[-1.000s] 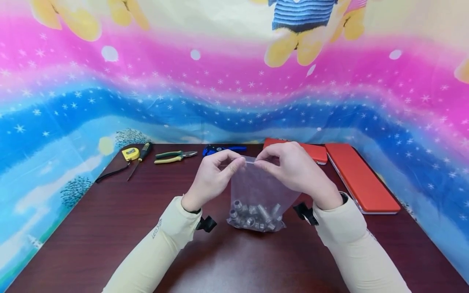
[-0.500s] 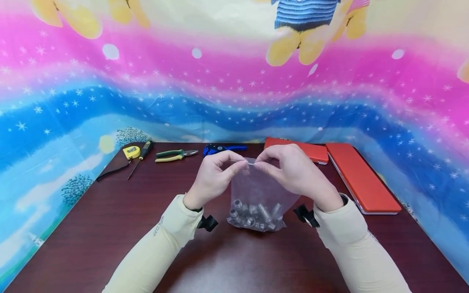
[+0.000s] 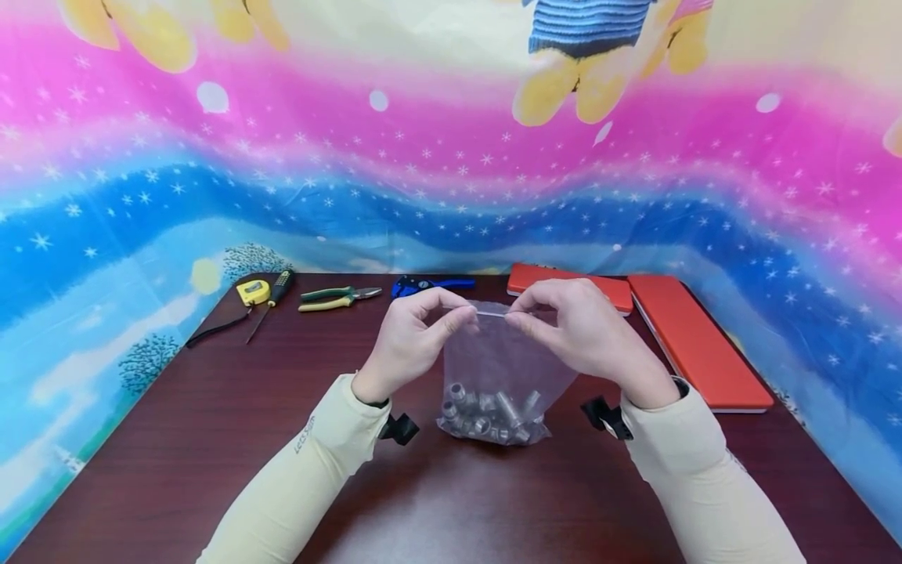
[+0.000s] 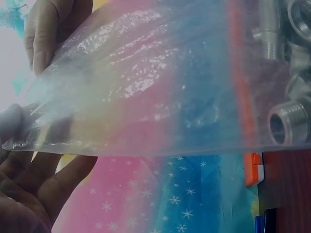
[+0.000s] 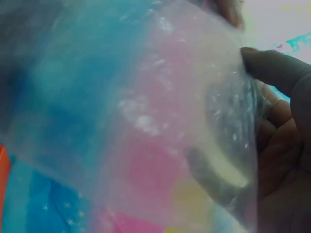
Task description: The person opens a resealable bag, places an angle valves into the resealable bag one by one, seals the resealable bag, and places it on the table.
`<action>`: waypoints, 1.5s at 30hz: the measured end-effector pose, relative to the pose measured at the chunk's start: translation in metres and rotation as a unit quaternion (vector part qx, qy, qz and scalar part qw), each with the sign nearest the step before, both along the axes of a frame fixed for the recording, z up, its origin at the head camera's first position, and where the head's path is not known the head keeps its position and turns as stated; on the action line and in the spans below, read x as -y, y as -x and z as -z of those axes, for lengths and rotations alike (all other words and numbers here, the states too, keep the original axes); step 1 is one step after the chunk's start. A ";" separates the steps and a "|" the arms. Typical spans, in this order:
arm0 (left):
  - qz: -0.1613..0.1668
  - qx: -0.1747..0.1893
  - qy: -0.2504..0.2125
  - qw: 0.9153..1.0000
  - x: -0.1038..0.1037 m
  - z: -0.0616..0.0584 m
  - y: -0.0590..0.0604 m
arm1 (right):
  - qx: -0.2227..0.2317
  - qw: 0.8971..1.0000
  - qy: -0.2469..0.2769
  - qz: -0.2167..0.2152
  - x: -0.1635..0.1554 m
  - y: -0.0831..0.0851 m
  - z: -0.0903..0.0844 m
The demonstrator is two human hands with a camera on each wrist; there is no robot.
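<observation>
A clear zip bag [image 3: 493,356] stands on the table between both hands, its bottom filled with several threaded metal pipe fittings [image 4: 291,124]. My left hand [image 3: 416,337] pinches the top edge at its left corner between thumb and fingers. Further right along the same edge, my right hand [image 3: 581,333] pinches the plastic with thumb and forefinger. A pale strip of the bag's mouth runs between the two hands. In the right wrist view the thumb and fingers of the right hand [image 5: 284,126] meet the bag's edge, and the fittings are out of sight.
Along the back of the dark wood table [image 3: 232,439] lie a yellow tape measure [image 3: 254,292], a screwdriver [image 3: 271,301], green-yellow pliers [image 3: 338,299] and a blue wire stripper [image 3: 430,285]. Two red cases [image 3: 698,345] [image 3: 524,276] lie at the right. A patterned cloth [image 3: 451,180] hangs behind.
My right hand has slid to the right along the bag's top edge, widening the gap between the hands. The left hand stays nearly still, and the bag's bottom has not moved.
</observation>
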State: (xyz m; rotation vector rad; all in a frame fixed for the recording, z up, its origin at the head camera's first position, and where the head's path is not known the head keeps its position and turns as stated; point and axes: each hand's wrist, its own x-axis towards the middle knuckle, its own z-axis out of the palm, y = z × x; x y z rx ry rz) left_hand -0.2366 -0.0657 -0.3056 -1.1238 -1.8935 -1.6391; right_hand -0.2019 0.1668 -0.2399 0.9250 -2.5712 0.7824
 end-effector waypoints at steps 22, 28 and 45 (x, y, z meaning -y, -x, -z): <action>-0.089 0.040 0.019 0.995 0.001 -0.015 -0.009 | 0.006 0.999 0.022 0.039 -0.041 0.001 0.013; -0.075 0.046 0.012 0.996 0.003 -0.004 0.003 | -0.030 0.997 0.030 0.063 -0.056 -0.008 0.023; -0.083 0.075 -0.004 0.994 0.013 -0.004 0.008 | -0.097 0.990 0.063 0.080 -0.063 -0.007 0.027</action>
